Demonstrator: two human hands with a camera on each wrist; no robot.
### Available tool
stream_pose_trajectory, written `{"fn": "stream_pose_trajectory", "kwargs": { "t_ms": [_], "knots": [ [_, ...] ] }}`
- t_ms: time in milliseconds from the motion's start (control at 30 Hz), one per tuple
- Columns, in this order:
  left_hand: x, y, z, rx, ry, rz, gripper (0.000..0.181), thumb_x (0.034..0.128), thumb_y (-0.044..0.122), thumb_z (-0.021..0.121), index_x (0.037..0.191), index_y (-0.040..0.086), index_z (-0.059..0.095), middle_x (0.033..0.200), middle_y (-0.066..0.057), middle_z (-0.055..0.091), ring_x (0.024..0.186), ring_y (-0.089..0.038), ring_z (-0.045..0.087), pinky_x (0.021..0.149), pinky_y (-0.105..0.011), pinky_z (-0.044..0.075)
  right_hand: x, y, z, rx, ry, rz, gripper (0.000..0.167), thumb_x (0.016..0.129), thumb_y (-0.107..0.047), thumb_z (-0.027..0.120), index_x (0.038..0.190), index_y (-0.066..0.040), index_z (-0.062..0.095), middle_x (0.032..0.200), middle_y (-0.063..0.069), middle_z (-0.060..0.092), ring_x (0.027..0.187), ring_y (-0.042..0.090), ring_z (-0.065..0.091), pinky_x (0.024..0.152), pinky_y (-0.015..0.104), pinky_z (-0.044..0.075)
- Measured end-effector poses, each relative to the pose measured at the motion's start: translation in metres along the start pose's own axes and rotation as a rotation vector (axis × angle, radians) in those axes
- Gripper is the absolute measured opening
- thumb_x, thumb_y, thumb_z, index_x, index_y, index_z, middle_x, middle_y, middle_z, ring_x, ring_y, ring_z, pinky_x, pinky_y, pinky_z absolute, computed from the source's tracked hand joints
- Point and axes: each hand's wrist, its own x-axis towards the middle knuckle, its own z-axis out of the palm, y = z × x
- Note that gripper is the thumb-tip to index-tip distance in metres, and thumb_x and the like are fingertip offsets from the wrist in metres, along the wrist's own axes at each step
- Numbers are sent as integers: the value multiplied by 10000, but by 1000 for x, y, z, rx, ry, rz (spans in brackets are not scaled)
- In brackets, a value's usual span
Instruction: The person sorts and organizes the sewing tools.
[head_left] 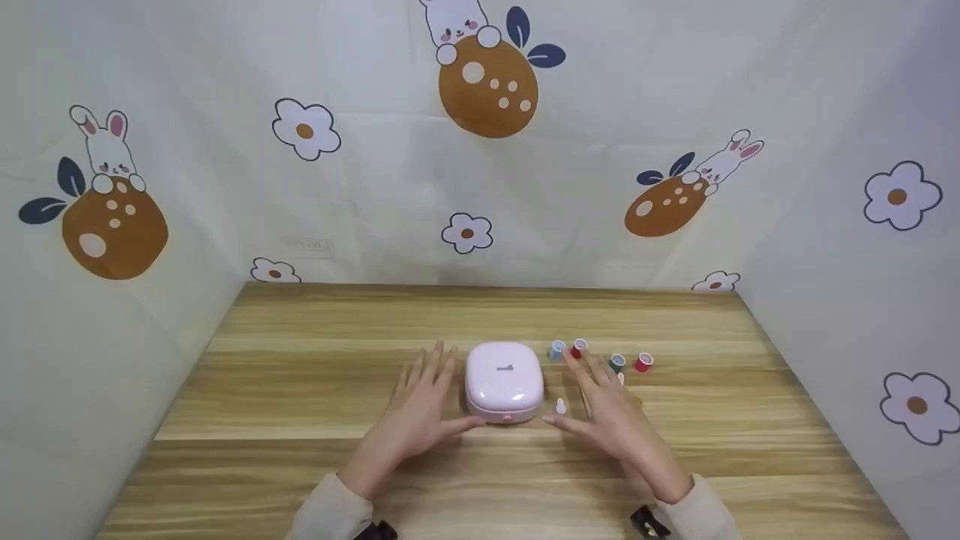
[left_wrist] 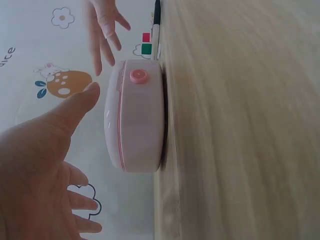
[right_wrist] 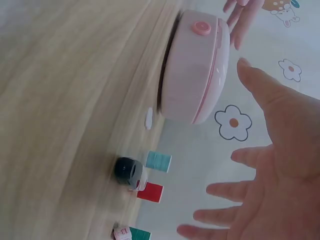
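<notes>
A closed pale pink box (head_left: pixel 504 379) with rounded corners sits on the wooden table between the two hands. On its front is a round pink button (left_wrist: pixel 139 76). My left hand (head_left: pixel 420 409) hovers at the box's left side, its fingers spread and its thumb near the front corner. On the right, my right hand (head_left: pixel 611 416) is spread above several small items and holds nothing. Around its fingertips stand thread spools: light blue (head_left: pixel 557 350), red (head_left: pixel 579 348), green (head_left: pixel 616 363) and pinkish red (head_left: pixel 644 363). A small white piece (head_left: pixel 560 406) lies beside the box.
A black-ended item (right_wrist: pixel 128 171) lies near the spools, partly hidden from the head view by the right hand. The left wrist view shows a slim pen-like thing (left_wrist: pixel 156 30). Patterned cloth (head_left: pixel 375 187) surrounds the table's back and sides.
</notes>
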Motion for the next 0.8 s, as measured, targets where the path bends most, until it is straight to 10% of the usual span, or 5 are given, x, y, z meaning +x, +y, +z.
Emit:
{"fn": "stream_pose_trajectory", "kwargs": {
  "t_ms": [800],
  "knots": [
    [22, -14, 19, -388, 32, 109, 1010, 831, 217, 909, 1552, -177, 323, 1565, -415, 393, 1460, -578, 375, 1234, -678, 309, 36, -1, 13, 412, -154, -171, 959, 870, -186, 868, 1599, 98, 312, 1630, 353, 339, 1477, 568, 357, 1185, 675, 388]
  ]
}}
